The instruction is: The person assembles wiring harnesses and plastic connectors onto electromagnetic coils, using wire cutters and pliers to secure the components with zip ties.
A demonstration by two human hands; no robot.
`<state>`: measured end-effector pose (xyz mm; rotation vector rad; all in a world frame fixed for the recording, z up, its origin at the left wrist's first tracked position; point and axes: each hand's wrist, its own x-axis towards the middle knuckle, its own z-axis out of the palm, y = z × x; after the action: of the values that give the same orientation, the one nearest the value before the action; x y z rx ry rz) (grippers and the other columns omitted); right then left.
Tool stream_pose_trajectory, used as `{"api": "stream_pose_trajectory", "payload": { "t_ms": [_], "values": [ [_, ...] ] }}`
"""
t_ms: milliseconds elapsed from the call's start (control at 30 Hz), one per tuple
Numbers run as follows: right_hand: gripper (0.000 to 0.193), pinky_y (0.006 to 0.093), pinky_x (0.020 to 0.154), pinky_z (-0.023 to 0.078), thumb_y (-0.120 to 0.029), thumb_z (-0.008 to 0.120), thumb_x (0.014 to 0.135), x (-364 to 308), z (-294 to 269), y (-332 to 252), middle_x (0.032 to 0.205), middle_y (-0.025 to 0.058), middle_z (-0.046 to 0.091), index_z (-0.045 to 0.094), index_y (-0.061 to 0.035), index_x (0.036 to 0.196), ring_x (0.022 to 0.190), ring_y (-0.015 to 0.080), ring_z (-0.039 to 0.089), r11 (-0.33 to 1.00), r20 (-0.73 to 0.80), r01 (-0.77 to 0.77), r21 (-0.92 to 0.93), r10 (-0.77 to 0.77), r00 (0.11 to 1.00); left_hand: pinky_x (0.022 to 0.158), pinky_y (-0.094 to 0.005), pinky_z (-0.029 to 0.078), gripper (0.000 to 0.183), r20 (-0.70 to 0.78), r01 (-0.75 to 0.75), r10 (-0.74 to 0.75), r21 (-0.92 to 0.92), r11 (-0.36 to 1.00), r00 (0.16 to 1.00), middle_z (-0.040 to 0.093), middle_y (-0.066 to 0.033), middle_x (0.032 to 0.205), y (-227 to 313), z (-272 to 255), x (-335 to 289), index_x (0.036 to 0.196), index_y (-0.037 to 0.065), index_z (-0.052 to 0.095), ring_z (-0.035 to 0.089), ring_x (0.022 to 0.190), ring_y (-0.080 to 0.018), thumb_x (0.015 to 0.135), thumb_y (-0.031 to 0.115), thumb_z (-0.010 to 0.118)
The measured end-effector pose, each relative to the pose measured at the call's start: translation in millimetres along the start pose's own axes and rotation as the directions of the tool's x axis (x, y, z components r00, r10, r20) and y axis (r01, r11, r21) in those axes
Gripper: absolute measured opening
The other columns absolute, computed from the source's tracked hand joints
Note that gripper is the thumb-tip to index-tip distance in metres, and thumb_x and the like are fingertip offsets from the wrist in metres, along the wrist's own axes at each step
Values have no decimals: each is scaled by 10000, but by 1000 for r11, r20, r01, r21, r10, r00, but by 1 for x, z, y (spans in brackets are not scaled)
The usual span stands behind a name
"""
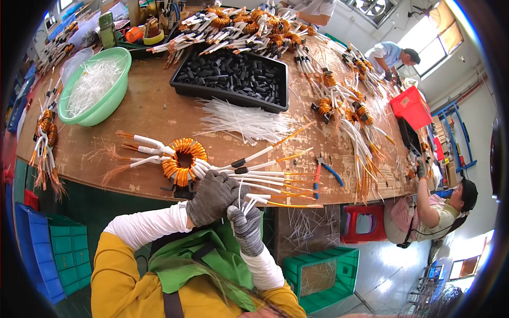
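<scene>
A coil [184, 159] wound with orange copper wire lies at the table's near edge. White-sleeved leads run out of it to both sides, some with short black sleeves on them. My left hand [213, 199], in a grey glove, is closed around the leads on the coil's right side. Just right of and below it, my right hand [247, 229], also gloved, pinches a thin white cable tie [243, 192]. The tie curves up in a loop beside the leads; whether it passes fully around them is hidden. Red-and-blue-handled cutters [324, 177] lie to the right.
Beyond my hands lie loose white ties [246, 122] and a black tray [177, 85] of short black tubes. A green bowl [127, 71] stands left. Finished-looking coils [328, 79] heap at the back and right. A green crate [347, 275] sits below; co-workers [432, 209] are at the right.
</scene>
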<state>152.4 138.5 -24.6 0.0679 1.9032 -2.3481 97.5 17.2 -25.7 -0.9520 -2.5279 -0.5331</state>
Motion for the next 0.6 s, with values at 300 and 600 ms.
{"api": "stream_pose_trajectory", "payload": {
  "t_ms": [300,600],
  "values": [
    [202,227,504,398,-214,607,816,1,-27,-26,608,-1,560,627,-13,820,588,70,513,963,156,20,-269,23,988,620,-389,400,189,69,-40,57,-236,971,996,529,-76,724,-10,-4,7,844,98,576,551,698,-254,700,219,562],
    [288,329,474,463,-240,569,765,29,-84,-62,898,34,593,590,-138,1033,600,197,598,-363,633,554,-749,-149,759,579,-397,402,202,-39,-68,59,-305,950,997,518,-61,689,-13,1,5,877,124,577,548,655,-267,690,196,602]
  ]
}}
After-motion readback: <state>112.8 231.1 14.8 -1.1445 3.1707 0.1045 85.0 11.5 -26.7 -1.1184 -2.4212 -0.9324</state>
